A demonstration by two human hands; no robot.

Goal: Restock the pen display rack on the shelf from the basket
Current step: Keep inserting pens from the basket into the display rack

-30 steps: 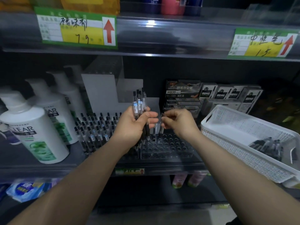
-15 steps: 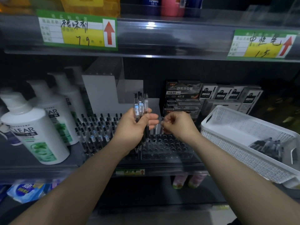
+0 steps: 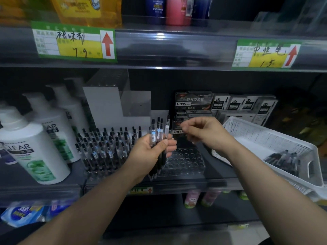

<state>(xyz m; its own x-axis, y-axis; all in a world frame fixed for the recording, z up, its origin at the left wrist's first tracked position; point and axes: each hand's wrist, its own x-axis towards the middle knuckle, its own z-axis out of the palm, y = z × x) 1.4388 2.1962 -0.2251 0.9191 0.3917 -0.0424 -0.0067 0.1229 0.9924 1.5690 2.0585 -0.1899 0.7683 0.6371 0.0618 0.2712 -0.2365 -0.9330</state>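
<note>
My left hand (image 3: 150,154) grips a small bundle of clear black-tipped pens (image 3: 158,133), held upright just above the pen rack. The clear rack (image 3: 184,160) on the shelf has bare holes on its right part. Its left part is packed with several standing pens (image 3: 106,145). My right hand (image 3: 203,134) hovers right of the bundle, a little apart from it. Its fingers are loosely curled and nothing shows between them. A white mesh basket (image 3: 261,137) sits at the right with several pens (image 3: 283,160) lying in it.
White shampoo bottles (image 3: 33,149) stand left of the rack. Stacked pen boxes (image 3: 193,103) fill the shelf behind the rack and basket. A white stepped divider (image 3: 106,105) rises behind the pens. The upper shelf edge (image 3: 168,48) carries price tags.
My right hand has lifted from the rack's holes, where it was lowering a pen, and now sits higher beside the bundle. The left hand and bundle have barely moved.
</note>
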